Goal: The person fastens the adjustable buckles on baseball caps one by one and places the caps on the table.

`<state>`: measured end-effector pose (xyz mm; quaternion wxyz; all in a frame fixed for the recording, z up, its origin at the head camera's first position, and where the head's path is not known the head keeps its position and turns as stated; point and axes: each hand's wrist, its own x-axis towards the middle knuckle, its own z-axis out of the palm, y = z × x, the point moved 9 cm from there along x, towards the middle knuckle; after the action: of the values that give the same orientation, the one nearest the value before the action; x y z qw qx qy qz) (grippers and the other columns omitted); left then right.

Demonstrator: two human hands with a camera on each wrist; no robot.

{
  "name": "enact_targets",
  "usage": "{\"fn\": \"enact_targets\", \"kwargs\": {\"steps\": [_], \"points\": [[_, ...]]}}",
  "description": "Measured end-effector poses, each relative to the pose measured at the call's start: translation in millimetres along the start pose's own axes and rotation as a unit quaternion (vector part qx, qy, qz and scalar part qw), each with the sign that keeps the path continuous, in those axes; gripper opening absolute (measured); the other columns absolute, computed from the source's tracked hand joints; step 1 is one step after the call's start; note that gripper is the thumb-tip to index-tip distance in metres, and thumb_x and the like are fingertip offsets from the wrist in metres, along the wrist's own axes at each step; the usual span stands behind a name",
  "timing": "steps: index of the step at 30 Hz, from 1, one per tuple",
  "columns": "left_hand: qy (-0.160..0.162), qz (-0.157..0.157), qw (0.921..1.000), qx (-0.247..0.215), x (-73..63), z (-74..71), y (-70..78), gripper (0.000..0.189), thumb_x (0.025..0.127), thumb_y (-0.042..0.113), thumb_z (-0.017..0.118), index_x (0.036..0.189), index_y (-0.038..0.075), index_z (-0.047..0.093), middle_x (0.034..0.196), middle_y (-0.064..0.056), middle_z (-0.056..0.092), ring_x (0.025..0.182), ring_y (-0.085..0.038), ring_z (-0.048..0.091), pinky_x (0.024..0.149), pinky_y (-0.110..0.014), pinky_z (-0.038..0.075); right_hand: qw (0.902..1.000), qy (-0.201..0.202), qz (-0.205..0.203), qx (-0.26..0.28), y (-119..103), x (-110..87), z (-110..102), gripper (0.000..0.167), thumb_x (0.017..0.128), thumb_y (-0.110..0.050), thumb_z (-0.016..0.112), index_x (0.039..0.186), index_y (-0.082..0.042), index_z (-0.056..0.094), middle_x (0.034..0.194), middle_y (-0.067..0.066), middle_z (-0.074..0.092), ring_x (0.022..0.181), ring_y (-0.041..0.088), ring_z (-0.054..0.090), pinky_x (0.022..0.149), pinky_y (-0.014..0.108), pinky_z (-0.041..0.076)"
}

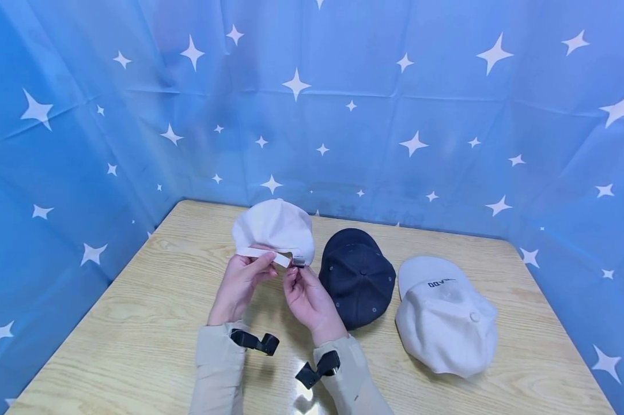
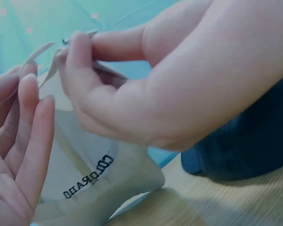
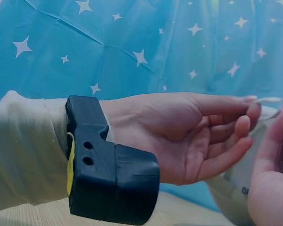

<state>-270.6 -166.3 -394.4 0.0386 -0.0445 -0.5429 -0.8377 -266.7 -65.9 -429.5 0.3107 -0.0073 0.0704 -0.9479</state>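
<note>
A white cap (image 1: pixel 273 225) stands on the table with its back strap toward me. My left hand (image 1: pixel 243 281) pinches the white strap (image 1: pixel 262 253) between thumb and fingers. Close beside it, my right hand (image 1: pixel 312 298) pinches the strap's end at the metal buckle (image 1: pixel 298 261). Dark letters (image 2: pixel 88 176) show on the cap's fabric in the left wrist view. There the strap (image 2: pixel 35 51) curves up between the two hands, and the right hand's fingers partly cover the buckle.
A navy cap (image 1: pixel 360 276) lies just right of my right hand. Farther right is a second light cap (image 1: pixel 449 320) with dark lettering. They rest on a wooden table (image 1: pixel 135 328) before a blue star-patterned curtain (image 1: pixel 363 167). Black cameras (image 1: pixel 254 342) are strapped to both wrists.
</note>
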Motion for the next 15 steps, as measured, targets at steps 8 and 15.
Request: {"fn": "enact_targets", "kwargs": {"steps": [8, 15], "points": [[0.016, 0.006, 0.9999, -0.001, 3.5, 4.9, -3.0, 0.018, 0.082, 0.012, 0.064, 0.094, 0.002, 0.055, 0.082, -0.005, 0.059, 0.066, -0.014, 0.057, 0.065, -0.028, 0.051, 0.9997, -0.024, 0.0, 0.005, 0.4, 0.1, 3.5, 0.008, 0.082, -0.002, 0.056, 0.089, -0.004, 0.053, 0.083, 0.004, 0.058, 0.075, 0.008, 0.057, 0.074, 0.011, 0.044], [0.038, 0.009, 0.9992, -0.009, 5.1, 5.5, -5.2, 0.023, 0.078, 0.014, 0.068, 0.091, 0.001, 0.055, 0.081, -0.007, 0.059, 0.065, -0.015, 0.057, 0.063, -0.027, 0.05, 0.9968, -0.079, -0.003, 0.011, -1.8, 0.1, 8.9, 0.009, 0.089, -0.001, 0.049, 0.098, -0.002, 0.051, 0.091, 0.008, 0.058, 0.082, 0.011, 0.059, 0.079, 0.014, 0.044]]}}
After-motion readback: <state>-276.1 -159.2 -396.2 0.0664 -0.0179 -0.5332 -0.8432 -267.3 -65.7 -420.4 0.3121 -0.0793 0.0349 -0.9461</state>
